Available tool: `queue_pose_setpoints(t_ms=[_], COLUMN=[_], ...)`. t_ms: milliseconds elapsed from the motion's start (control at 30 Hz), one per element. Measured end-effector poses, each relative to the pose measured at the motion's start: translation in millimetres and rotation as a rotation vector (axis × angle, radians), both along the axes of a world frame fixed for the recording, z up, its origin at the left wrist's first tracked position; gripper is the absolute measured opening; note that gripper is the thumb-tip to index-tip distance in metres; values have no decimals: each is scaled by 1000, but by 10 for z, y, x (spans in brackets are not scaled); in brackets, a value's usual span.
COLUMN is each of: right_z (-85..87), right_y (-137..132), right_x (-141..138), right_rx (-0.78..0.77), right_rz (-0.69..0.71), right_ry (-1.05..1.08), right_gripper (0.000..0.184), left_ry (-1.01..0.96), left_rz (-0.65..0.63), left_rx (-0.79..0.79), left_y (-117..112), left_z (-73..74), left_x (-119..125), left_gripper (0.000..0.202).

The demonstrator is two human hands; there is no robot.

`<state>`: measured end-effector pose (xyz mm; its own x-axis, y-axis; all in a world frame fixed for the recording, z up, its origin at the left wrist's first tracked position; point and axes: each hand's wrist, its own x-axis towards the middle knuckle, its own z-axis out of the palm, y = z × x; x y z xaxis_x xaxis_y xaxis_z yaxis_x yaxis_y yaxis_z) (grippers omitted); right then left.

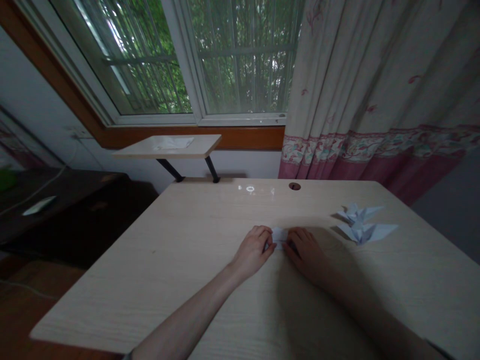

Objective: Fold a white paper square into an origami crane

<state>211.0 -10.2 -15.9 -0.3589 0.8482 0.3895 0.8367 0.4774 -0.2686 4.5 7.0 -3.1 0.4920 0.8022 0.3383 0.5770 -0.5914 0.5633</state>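
Observation:
A small piece of folded white paper [279, 234] lies on the desk between my two hands, its sides partly covered by fingers. My left hand [255, 248] grips the paper's left side, thumb and fingers closed on it. On the other side, my right hand [305, 252] has its fingers curled on the paper's right edge. To the right sit two white folded paper cranes, one a little farther back [356, 214] and a nearer one [362, 233], with wings spread. How the paper is creased under the fingers cannot be made out.
The pale wooden desk [180, 260] has a round cable hole [294, 186] near its back edge. A small raised shelf [202, 145] at the back left carries white paper [174, 143]. Behind are a window and a long curtain [337, 90]. A dark table [48, 200] stands at left.

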Motion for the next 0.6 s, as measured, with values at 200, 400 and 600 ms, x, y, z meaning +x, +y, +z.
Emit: queue_pose_setpoints(t_ms=[200,400,600], right_z=[-38,-73,-82], right_y=[21,31,48], right_x=[33,25,22], right_rx=[32,60,30], right_rz=[0,-24,-57], right_ry=[-49,-91,-117], right_gripper=[13,12,19], left_ry=[56,139,125], left_rz=[19,67,69], left_rx=[-24,12,21], left_y=[2,-19,-18], left_z=[10,38,15], left_x=[-5,-3,3], left_gripper=[10,5,5])
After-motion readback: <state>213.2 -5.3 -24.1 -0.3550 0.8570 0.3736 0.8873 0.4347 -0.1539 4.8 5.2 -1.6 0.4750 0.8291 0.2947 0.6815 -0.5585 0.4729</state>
